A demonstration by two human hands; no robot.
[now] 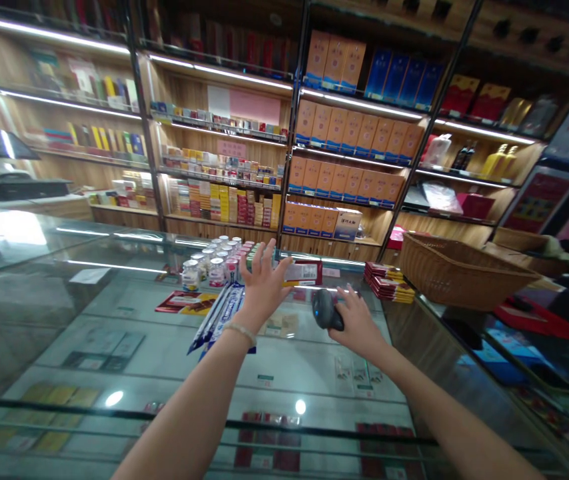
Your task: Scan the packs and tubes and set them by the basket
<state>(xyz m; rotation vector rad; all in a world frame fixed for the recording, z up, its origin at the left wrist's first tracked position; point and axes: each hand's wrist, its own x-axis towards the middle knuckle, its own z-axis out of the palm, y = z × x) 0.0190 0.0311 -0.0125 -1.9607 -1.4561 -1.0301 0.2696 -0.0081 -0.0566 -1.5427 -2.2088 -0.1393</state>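
Observation:
My right hand (359,323) is wrapped around a dark handheld barcode scanner (321,308) with a small blue light on it, held above the glass counter (309,367). My left hand (264,283) is open, fingers spread, with a pale bracelet at the wrist. Just right of its thumb is a dark red chocolate bar (309,272) with its barcode showing; whether the thumb touches it I cannot tell. Blue-and-white long packets (219,313) lie partly under my left wrist. A red and yellow chocolate bar (184,302) lies flat to their left.
Several small cans (209,260) stand grouped behind my left hand. A stack of red and yellow bars (389,283) sits at the right, beside a wicker basket (464,270). White paper (90,275) lies at the left. Lit shelves with boxes (344,177) line the back wall.

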